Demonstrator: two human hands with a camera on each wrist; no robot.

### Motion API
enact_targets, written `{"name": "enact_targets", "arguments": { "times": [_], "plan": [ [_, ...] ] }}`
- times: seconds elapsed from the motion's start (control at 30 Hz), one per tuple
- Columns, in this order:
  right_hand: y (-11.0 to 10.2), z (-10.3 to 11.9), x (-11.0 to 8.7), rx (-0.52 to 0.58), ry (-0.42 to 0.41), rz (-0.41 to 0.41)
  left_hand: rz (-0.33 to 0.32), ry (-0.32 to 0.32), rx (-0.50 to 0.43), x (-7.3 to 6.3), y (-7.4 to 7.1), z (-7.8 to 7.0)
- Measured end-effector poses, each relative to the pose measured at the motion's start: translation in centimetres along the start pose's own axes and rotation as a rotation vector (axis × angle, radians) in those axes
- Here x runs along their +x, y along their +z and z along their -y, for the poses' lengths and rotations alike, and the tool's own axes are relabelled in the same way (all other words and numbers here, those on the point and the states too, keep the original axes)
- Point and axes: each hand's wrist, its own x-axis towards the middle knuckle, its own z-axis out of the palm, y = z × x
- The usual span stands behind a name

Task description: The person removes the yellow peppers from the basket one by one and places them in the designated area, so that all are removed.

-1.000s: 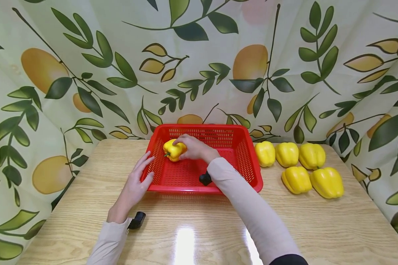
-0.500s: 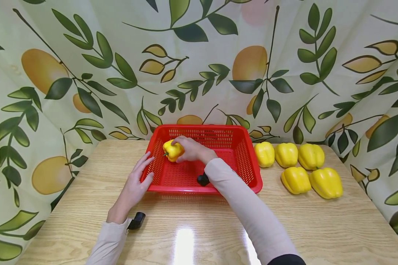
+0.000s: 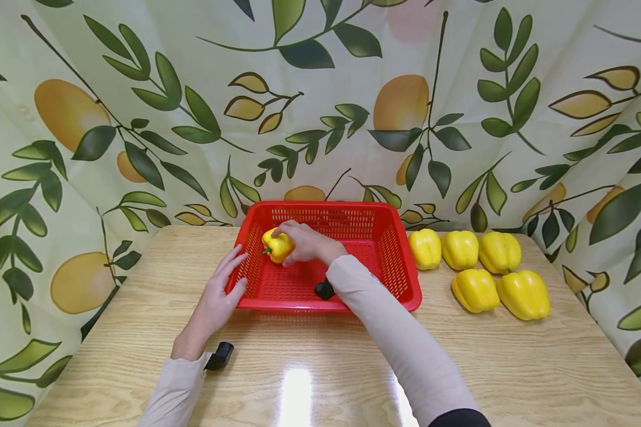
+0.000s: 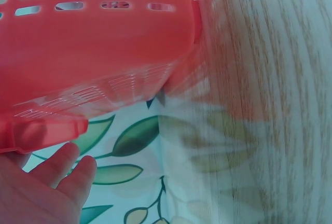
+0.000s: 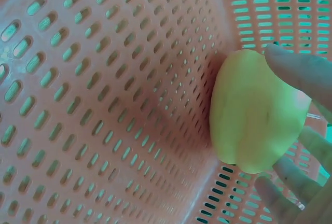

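Note:
My right hand (image 3: 308, 243) reaches into the red plastic basket (image 3: 320, 305) and holds a yellow bell pepper (image 3: 276, 247) near the basket's left wall. In the right wrist view the thumb lies on one side of the pepper (image 5: 257, 112) and the fingers on the other. The pepper's green stem points toward the left front in the head view. My left hand (image 3: 221, 296) is at the basket's left front corner, fingers spread and fairly straight along the outside of the rim. The left wrist view shows those fingers (image 4: 78, 180) just by the basket's rim (image 4: 46, 133).
Several yellow bell peppers (image 3: 475, 290) stand in two rows on the wooden table (image 3: 256, 379), right of the basket. A patterned curtain (image 3: 320, 89) hangs directly behind the basket. Black wrist devices (image 3: 220, 356) sit by both cuffs.
My right hand has shifted slightly to the left and down with the pepper, still inside the basket. My left hand has stayed where it was.

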Motion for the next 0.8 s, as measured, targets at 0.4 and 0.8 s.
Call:
{"name": "enact_targets", "arguments": {
  "times": [0.4,0.8],
  "plan": [
    [0.16,0.30,0.30,-0.092,-0.044,-0.011,-0.001,0.003,0.001,-0.01,-0.09,0.06],
    [0.39,0.88,0.27,-0.147,-0.017,0.025,-0.002,0.006,-0.003,-0.03,0.02,0.01]
  ]
}}
